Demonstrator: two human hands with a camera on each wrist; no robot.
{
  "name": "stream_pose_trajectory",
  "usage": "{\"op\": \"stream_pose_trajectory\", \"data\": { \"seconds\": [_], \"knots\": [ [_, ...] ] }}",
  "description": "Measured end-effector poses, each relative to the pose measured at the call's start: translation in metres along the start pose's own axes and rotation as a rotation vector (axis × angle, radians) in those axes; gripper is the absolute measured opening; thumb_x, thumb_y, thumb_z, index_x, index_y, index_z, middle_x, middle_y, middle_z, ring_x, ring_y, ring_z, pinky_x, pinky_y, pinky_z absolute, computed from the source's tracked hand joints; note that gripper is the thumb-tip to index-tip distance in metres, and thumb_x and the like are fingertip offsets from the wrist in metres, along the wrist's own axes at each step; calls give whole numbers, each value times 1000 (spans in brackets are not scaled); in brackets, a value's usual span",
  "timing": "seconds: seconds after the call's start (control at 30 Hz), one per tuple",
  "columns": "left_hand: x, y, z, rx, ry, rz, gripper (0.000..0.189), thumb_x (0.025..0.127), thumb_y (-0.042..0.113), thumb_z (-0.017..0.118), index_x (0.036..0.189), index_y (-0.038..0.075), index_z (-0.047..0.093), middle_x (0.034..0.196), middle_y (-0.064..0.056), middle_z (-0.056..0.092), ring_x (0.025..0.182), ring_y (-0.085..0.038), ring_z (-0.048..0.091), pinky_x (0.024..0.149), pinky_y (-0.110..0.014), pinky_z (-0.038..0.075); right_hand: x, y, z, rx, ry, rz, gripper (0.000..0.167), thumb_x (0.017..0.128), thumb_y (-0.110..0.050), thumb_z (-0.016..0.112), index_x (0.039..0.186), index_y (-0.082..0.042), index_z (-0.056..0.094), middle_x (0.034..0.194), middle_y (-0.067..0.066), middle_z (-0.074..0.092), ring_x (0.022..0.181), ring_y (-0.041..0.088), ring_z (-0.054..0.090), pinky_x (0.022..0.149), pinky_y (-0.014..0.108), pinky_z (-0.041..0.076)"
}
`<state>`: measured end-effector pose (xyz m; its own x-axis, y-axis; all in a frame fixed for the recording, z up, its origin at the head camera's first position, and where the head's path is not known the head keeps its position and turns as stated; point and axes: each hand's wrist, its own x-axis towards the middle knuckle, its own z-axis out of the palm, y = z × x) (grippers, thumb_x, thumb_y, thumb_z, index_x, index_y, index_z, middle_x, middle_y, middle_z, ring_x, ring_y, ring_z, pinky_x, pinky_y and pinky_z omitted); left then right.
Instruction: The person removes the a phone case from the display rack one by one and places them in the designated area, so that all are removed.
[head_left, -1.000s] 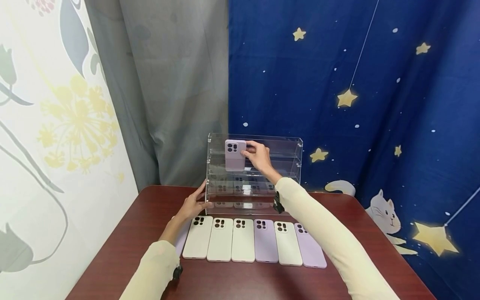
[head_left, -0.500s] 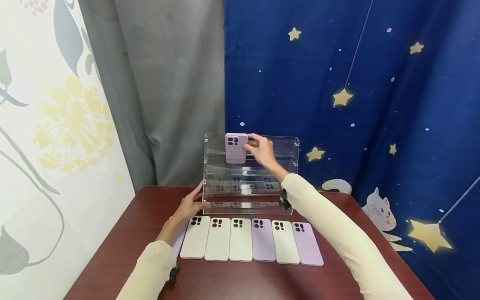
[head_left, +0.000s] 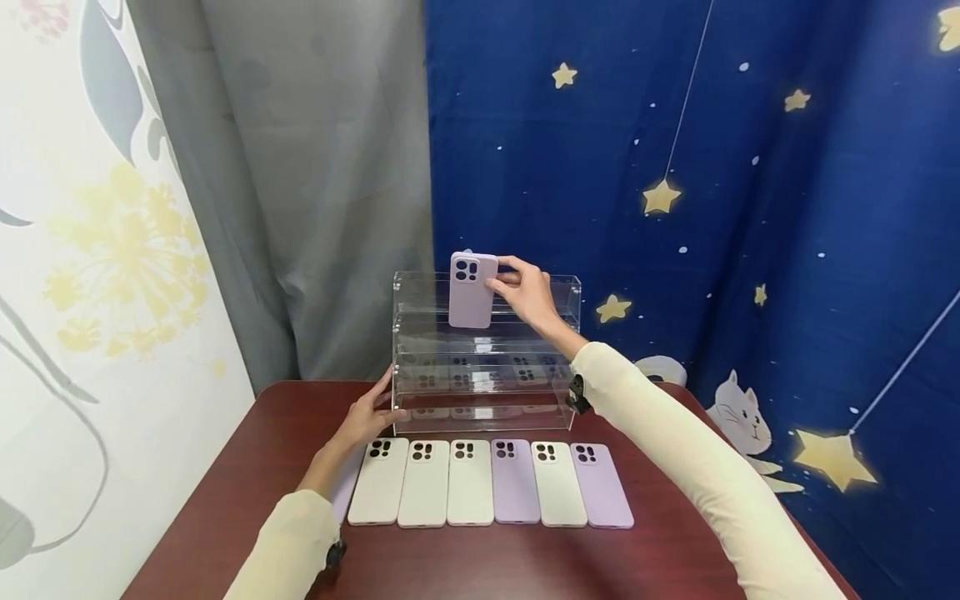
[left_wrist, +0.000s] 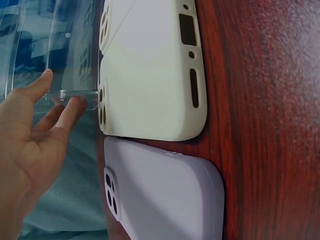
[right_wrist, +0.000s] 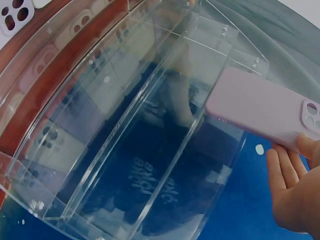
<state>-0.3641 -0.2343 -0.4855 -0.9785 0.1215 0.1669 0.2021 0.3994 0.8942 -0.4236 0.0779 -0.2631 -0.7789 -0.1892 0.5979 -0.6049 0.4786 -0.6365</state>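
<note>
My right hand [head_left: 529,293] pinches a lilac phone case [head_left: 472,293] by its right edge, thumb on the back face. The case stands upright before the top tiers of a clear acrylic display rack [head_left: 525,343], camera cut-outs at the top left. In the right wrist view, the case's lower end overlaps the rack's upper tiers. My left hand [head_left: 365,417] touches the rack's lower left side, fingers extended along the side and thumb across the front. In the left wrist view, those fingers [left_wrist: 71,114] look nearly straight at the clear panel.
Several white and lilac phone cases lie in a row before the rack, including a white case [head_left: 470,483] and a lilac case [head_left: 602,487]. My left forearm partly covers the leftmost lilac case [head_left: 345,492]. Curtains [head_left: 337,208] hang behind the red-brown table [head_left: 450,567].
My right hand has lifted the lilac case higher against the rack; its lower part no longer shows behind a clear lip. My left hand stays at the rack's side. The head view has shifted slightly.
</note>
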Motion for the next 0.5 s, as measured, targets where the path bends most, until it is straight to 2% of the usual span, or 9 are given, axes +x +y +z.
{"op": "stream_pose_trajectory", "data": {
  "seconds": [0.1,0.2,0.4,0.43,0.47,0.5],
  "knots": [
    [-2,0,-1,7,10,-4,96,97,5,73,169,28,14,166,-28,25,132,-47,55,104,-55,52,-3,-1,-6,-17,-4,-5,46,95,-18,79,139,-12,66,113,15,77,102,26,76,85,41,63],
    [-3,1,-2,7,4,7,95,97,3,73,169,25,15,166,-29,23,131,-49,55,103,-55,53,-7,-1,-14,-34,-10,-13,52,95,-18,79,144,-17,62,110,14,78,99,26,77,84,43,63],
    [-3,5,-2,9,-3,-3,96,97,3,73,169,27,14,168,-28,18,133,-48,54,102,-55,53,-16,9,-31,-48,-35,-18,57,95,-16,79,148,-23,59,108,14,78,95,26,78,83,45,63],
    [-3,5,-2,6,-1,-5,96,96,3,73,168,27,14,169,-27,18,133,-49,54,102,-55,53,-18,11,-34,-52,-40,-16,57,95,-16,78,148,-23,59,108,14,78,94,26,78,85,46,62],
    [-3,6,-2,6,-2,-1,96,96,3,73,169,27,14,168,-28,19,132,-49,54,102,-56,53,-20,14,-37,-58,-43,-16,57,95,-17,78,149,-23,59,108,14,78,94,25,78,94,46,59],
    [-3,6,-2,-2,-3,5,96,96,2,73,169,26,14,168,-29,19,131,-50,54,102,-56,53,-22,16,-41,-60,-45,-17,57,95,-16,78,149,-23,59,108,14,78,94,26,78,95,48,59]
  ]
}}
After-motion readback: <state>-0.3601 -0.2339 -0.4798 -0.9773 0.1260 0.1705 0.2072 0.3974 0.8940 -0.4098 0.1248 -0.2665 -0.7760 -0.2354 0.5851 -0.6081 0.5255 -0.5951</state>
